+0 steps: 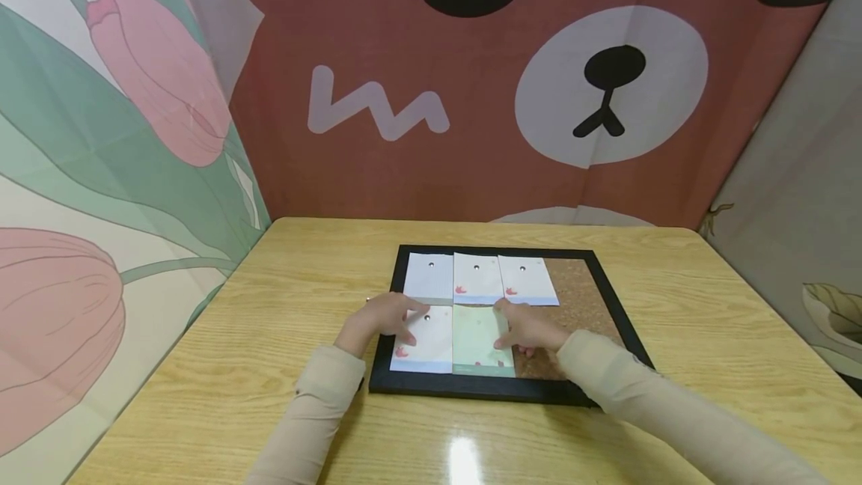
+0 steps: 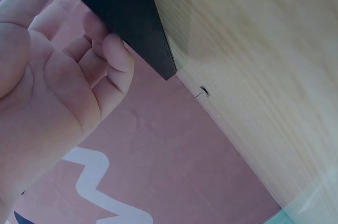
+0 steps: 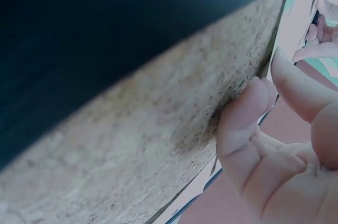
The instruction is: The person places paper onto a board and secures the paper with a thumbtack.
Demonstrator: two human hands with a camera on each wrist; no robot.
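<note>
A pale green sheet lies on the cork board in the lower row. At its right edge, my right hand touches it with spread thumb and index finger, the other fingers curling by the cork in the right wrist view. To its left lies a white sheet with a red print and a silver pushpin near its top. My left hand rests on this sheet, index finger by the pin and thumb lower down. In the left wrist view, its other fingers bend beside the black frame.
Three pinned sheets form the upper row: a bluish one, a white one and another white one. A loose pushpin lies on the wooden table left of the board. A patterned cloth hangs behind.
</note>
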